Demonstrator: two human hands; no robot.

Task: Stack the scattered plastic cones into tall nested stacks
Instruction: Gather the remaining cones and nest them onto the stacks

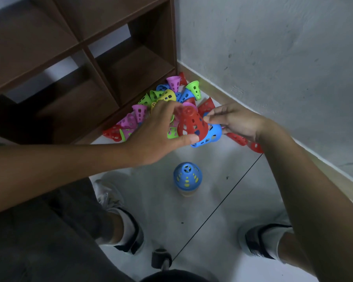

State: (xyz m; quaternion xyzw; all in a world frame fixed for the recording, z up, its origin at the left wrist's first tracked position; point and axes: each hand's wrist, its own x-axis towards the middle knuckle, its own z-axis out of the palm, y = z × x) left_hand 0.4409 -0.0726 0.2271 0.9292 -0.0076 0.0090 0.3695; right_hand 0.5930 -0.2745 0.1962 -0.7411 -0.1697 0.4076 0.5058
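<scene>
The left hand (161, 127) curls its fingers over the narrow closed top of a red perforated plastic cone (191, 124), with the thumb pressed against the cone's wide lower rim at about six o'clock, so the cone is gripped between thumb and fingers and held tilted in the air. The right hand (234, 121) comes in from three o'clock, its thumb and forefinger pinching the upper part of a blue perforated plastic cone (209, 135), which sits partly under the red one with its wide rim showing below and to the right. Both forearms reach forward from the bottom corners of the view, the left nearly level, the right slanting up from five o'clock, wrists slightly bent inward so the hands meet. Just behind the hands, at twelve o'clock, lies a loose pile of red, green, yellow, pink and blue plastic cones (167, 96) on the pale tiled floor (222, 200), against a dark brown wooden cubby shelf (110, 64) and the grey wall (273, 58). At six o'clock from the hands stands an upright nested stack with a blue cone on top (187, 176), between the person's two shoes
</scene>
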